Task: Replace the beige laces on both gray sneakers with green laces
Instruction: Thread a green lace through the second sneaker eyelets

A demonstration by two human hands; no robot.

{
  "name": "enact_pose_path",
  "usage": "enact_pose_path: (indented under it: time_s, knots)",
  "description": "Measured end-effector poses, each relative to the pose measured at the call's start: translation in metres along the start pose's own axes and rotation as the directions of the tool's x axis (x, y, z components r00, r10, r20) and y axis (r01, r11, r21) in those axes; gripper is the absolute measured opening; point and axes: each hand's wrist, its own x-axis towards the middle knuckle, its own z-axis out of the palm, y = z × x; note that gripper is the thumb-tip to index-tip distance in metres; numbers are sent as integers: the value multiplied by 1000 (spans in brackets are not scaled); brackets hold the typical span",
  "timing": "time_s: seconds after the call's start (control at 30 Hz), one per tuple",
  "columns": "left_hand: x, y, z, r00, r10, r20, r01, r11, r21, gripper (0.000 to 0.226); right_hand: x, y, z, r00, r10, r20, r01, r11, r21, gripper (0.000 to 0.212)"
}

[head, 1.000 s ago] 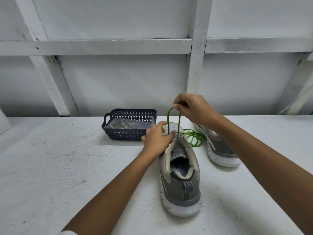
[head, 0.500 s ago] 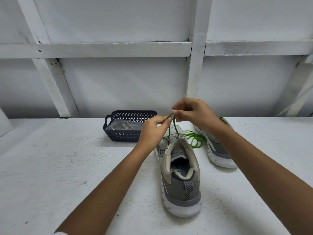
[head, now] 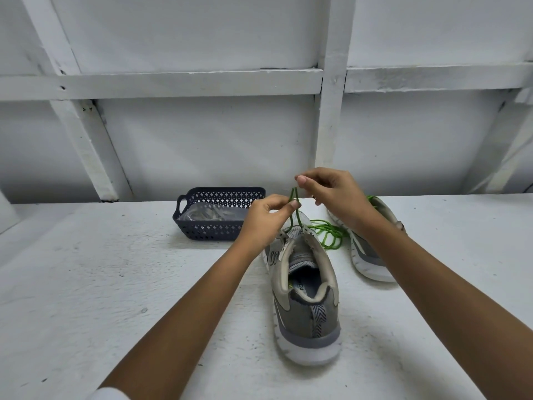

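Green lace (head: 293,210) sits only in near sneaker (head: 305,287)'s toe eyelets, rest unlaced; your left hand (head: 266,219) and right hand (head: 331,192) each pinch it above the toe; far sneaker (head: 372,249) looks laced green; beige laces seem binned in basket (head: 215,228).

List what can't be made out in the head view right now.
- Far sneaker: its toe and lacing are hidden behind the right hand and forearm.
- Near sneaker: front eyelets covered by the left hand, so lacing progress is unclear.
- Green lace: its ends are lost among the fingers.
- Basket: pale contents too blurred to identify.
- Insole print: partly hidden by the collar.
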Motion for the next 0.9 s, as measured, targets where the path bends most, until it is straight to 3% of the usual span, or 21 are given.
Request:
enact_pose_path:
  time_s: [0.27, 0.63, 0.9]
  knots:
    - [1, -2, 1, 1000, 0, 3, 1, 998, -69, 8, -6, 8, 5, 998, 37, 54, -34, 997, -66, 22]
    - [2, 0, 1, 1000, 18, 22, -16, 995, -102, 9, -10, 7, 18, 993, 111, -36, -95, 949, 301, 14]
    - [3, 2, 0, 998, 58, -10, -58, 998, -40, 12, -9, 10, 22, 993, 98, -66, -73, 947, 314, 14]
